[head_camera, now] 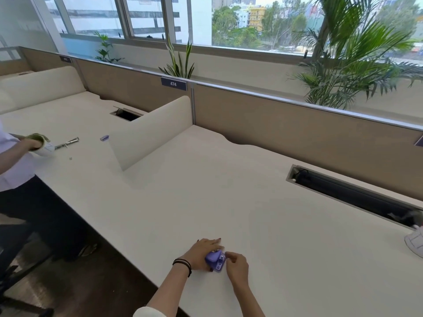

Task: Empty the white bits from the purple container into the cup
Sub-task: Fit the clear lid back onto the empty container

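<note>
A small purple container (215,261) lies on the white desk (229,191) near its front edge. My left hand (201,252) grips it from the left, thumb underneath and fingers over its top. My right hand (237,266) is at the container's right end, its fingertips pinching there. A white paper cup (415,243) lies on its side at the desk's far right edge, partly cut off by the frame. No white bits are visible.
A cable slot (354,193) runs along the back right of the desk. A white divider (151,131) separates the neighbouring desk, where another person (13,161) holds a cup beside a metal tool (67,143) and a small purple object (104,138).
</note>
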Tool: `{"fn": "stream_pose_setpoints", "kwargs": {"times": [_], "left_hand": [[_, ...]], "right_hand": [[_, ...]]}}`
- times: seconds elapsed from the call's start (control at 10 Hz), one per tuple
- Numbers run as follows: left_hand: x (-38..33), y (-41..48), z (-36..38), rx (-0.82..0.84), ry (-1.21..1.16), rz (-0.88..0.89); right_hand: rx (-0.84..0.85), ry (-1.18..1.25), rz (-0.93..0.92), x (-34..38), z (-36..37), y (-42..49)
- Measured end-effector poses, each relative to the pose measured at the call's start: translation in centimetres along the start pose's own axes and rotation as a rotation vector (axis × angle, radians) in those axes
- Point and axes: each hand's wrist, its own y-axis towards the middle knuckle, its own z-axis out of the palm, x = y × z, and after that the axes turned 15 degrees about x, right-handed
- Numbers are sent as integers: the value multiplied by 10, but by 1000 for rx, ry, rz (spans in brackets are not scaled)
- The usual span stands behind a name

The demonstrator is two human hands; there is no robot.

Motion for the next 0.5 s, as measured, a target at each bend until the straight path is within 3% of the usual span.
{"fn": "stream_pose_setpoints", "kwargs": {"times": [0.2, 0.3, 0.4, 0.5], "left_hand": [[0, 1, -28, 232, -51, -29], [-6, 5, -44, 365, 32, -103], [-17, 16, -61, 422, 148, -154], [-36, 23, -71, 368, 87, -193]], "right_hand": [[-10, -26, 33, 1, -3, 1], [7, 13, 51, 1, -9, 1], [27, 113, 69, -1, -25, -1], [-7, 194, 77, -3, -46, -6]]}}
